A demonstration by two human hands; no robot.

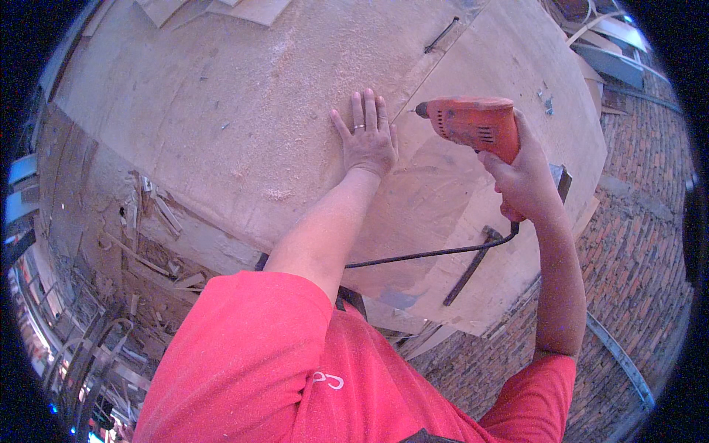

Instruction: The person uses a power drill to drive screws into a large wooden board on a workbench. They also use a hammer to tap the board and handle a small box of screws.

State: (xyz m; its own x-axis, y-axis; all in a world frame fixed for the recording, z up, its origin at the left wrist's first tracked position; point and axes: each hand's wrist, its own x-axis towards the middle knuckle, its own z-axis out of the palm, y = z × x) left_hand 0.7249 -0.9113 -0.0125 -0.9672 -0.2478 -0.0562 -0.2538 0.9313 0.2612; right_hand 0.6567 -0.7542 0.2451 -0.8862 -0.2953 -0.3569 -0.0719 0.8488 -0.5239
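Observation:
My right hand (pixel 526 177) is wrapped round the handle of an orange-red power drill (pixel 476 124). The drill points left, its dark chuck and thin bit just right of my other hand's fingers. A black cord (pixel 436 255) runs from the bottom of the handle back toward my body. My left hand (pixel 369 136) lies flat on a dusty wooden sheet (pixel 273 125), fingers spread, a ring on one of them. The bit's tip sits close to a seam between sheets; whether it touches the wood I cannot tell.
A hammer (pixel 473 267) lies on the sheet below the drill. Near the far edge is a dark metal handle-shaped piece (pixel 442 35). Small screws or fasteners (pixel 548 103) lie at the right. Wood scraps (pixel 159 221) pile up at the left, and a brick surface (pixel 635 221) spans the right.

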